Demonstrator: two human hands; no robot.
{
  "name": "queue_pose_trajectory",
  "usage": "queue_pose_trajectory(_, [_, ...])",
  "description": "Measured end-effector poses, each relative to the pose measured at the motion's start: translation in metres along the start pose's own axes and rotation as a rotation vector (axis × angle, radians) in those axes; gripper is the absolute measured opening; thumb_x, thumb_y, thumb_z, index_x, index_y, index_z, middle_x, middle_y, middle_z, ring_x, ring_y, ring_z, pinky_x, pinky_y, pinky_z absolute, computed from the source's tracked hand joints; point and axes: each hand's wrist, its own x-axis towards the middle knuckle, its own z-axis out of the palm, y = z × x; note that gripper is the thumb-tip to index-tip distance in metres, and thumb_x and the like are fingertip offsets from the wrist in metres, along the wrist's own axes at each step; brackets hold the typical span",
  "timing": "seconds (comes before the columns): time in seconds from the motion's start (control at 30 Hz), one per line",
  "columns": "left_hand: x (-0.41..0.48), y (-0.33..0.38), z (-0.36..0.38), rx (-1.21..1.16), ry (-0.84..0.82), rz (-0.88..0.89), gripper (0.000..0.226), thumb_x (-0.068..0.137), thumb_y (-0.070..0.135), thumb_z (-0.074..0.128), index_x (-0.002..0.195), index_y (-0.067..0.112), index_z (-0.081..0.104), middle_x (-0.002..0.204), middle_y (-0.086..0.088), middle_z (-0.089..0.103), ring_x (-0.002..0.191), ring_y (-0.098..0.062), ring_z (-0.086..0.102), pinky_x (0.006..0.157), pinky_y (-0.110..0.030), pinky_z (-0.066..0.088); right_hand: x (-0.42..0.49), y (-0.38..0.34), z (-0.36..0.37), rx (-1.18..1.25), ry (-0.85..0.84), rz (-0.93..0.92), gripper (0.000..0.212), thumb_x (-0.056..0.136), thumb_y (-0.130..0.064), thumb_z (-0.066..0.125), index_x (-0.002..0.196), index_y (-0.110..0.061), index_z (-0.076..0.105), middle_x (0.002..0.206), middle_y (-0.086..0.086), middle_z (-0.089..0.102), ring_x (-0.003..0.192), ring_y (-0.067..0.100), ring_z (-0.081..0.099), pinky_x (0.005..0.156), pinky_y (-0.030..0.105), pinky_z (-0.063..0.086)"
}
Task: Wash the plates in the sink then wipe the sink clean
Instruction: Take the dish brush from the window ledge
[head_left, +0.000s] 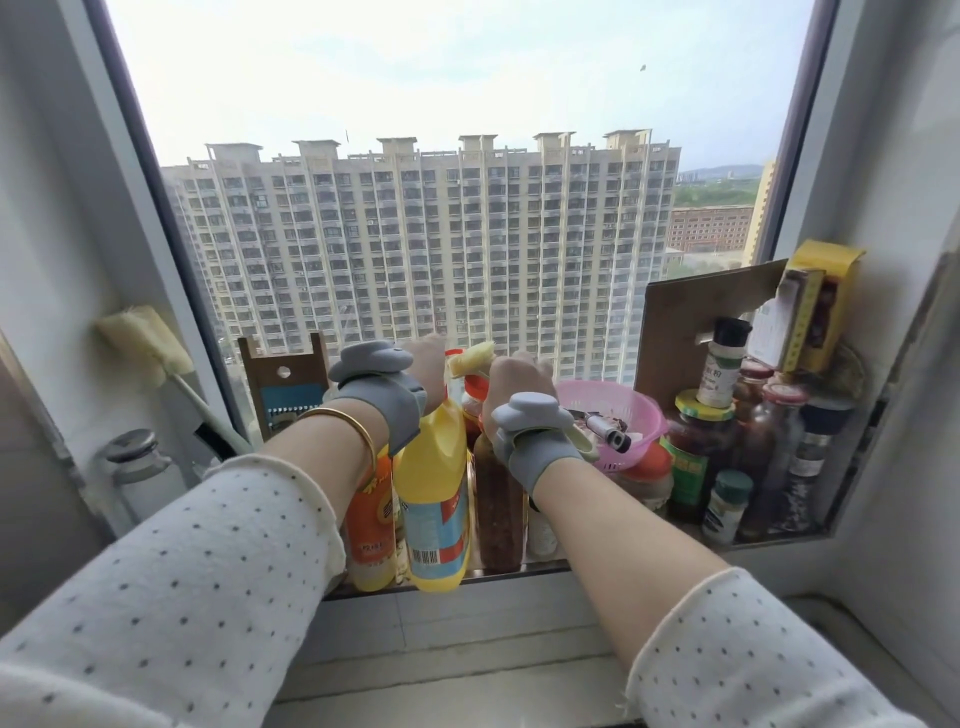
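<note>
Bottle (434, 499) in left hand (410, 379), at crowded sill's (519, 570) front edge

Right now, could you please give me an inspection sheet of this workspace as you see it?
Surface: window sill, crowded with bottles and jars.
Job's things: yellow detergent bottle, sponge at its top; plates and sink not in view.
Clutter: pink colander, spice jars, orange bottle, wooden grater, cardboard sheet, long-handled brush.
Hands: left hand grips the detergent bottle's neck; right hand holds the sponge.
Cables: nothing seen.
Surroundings: window facing an apartment block.
</note>
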Motion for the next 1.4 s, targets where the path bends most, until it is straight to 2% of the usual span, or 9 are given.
queue_pose_trajectory(0.07, [-0.001,0.001,0.001,0.006,0.013,0.001,0.026,0.094,0.003,0.046,0.119,0.003,0.052,0.098,-0.009,0.063,0.083,-0.021,0.053,0.066,-0.026,0.042,0.0,0.0,-0.001,0.003,0.002,0.002,0.022,0.091,-0.017,0.054,0.109,-0.008,0.062,0.114,0.01,0.055,0.113,0.029,0.046,0.093,0.032,0.039])
queue_pose_trajectory(0.2, [-0.001,0.002,0.002,-0.009,-0.003,-0.004,0.034,0.093,0.003,0.046,0.127,0.005,0.046,0.115,-0.012,0.062,0.101,-0.027,0.06,0.084,-0.031,0.047,-0.003,0.001,-0.003,-0.004,-0.008,0.006,0.025,0.091,-0.014,0.053,0.113,-0.005,0.06,0.116,0.011,0.053,0.115,0.03,0.045,0.094,0.032,0.04])
queue_pose_trajectory(0.5, [0.005,-0.001,0.001,0.018,-0.034,-0.023,0.022,0.094,0.012,0.051,0.116,0.007,0.048,0.096,-0.008,0.06,0.079,-0.021,0.053,0.07,-0.03,0.044,0.0,-0.002,-0.006,0.018,0.086,0.159,0.027,0.096,-0.008,0.046,0.122,-0.005,0.054,0.128,0.01,0.05,0.122,0.03,0.044,0.096,0.038,0.044])
queue_pose_trajectory(0.77, [-0.009,-0.003,-0.009,-0.081,0.02,0.0,0.026,0.09,0.006,0.047,0.115,0.007,0.048,0.105,-0.013,0.061,0.091,-0.028,0.059,0.085,-0.039,0.051,-0.002,0.0,-0.015,0.156,0.1,0.238,0.028,0.096,-0.008,0.046,0.123,-0.004,0.053,0.129,0.013,0.05,0.123,0.032,0.045,0.101,0.037,0.04])
queue_pose_trajectory(0.93, [-0.041,-0.012,-0.037,-0.129,0.082,0.009,0.031,0.088,-0.001,0.042,0.117,0.007,0.047,0.09,-0.009,0.054,0.083,-0.025,0.05,0.075,-0.034,0.043,-0.022,-0.006,-0.029,0.2,0.113,0.222,0.028,0.093,-0.007,0.048,0.12,-0.003,0.054,0.127,0.015,0.053,0.12,0.032,0.049,0.102,0.036,0.038])
queue_pose_trajectory(1.03, [-0.077,-0.019,-0.055,-0.17,0.107,0.008,0.037,0.088,-0.003,0.04,0.122,0.007,0.047,0.097,-0.011,0.054,0.085,-0.025,0.049,0.078,-0.037,0.044,-0.055,-0.01,-0.042,0.199,0.116,0.179,0.03,0.093,-0.006,0.043,0.121,-0.004,0.053,0.127,0.015,0.052,0.119,0.033,0.049,0.102,0.036,0.036])
queue_pose_trajectory(1.17, [-0.122,-0.032,-0.067,-0.216,0.109,-0.015,0.039,0.093,0.005,0.048,0.131,0.011,0.046,0.116,-0.013,0.06,0.088,-0.02,0.048,0.068,-0.029,0.042,-0.1,-0.009,-0.049,0.193,0.087,0.185,0.031,0.095,-0.008,0.044,0.124,-0.003,0.05,0.13,0.016,0.051,0.122,0.033,0.047,0.102,0.036,0.037])
queue_pose_trajectory(1.3, [-0.175,-0.054,-0.075,-0.294,0.042,-0.056,0.041,0.092,0.005,0.047,0.132,0.012,0.047,0.128,-0.013,0.057,0.111,-0.028,0.056,0.091,-0.036,0.047,-0.157,-0.01,-0.043,0.184,0.075,0.13,0.033,0.093,-0.008,0.045,0.124,-0.001,0.049,0.129,0.016,0.051,0.123,0.032,0.046,0.104,0.035,0.034])
queue_pose_trajectory(1.4, [-0.213,-0.068,-0.072,-0.276,0.031,-0.087,0.041,0.092,0.004,0.043,0.132,0.012,0.048,0.129,-0.012,0.057,0.109,-0.028,0.056,0.085,-0.033,0.045,-0.191,-0.015,-0.035,0.22,0.052,0.088,0.033,0.09,-0.007,0.048,0.122,-0.005,0.052,0.126,0.014,0.052,0.121,0.031,0.046,0.101,0.034,0.035])
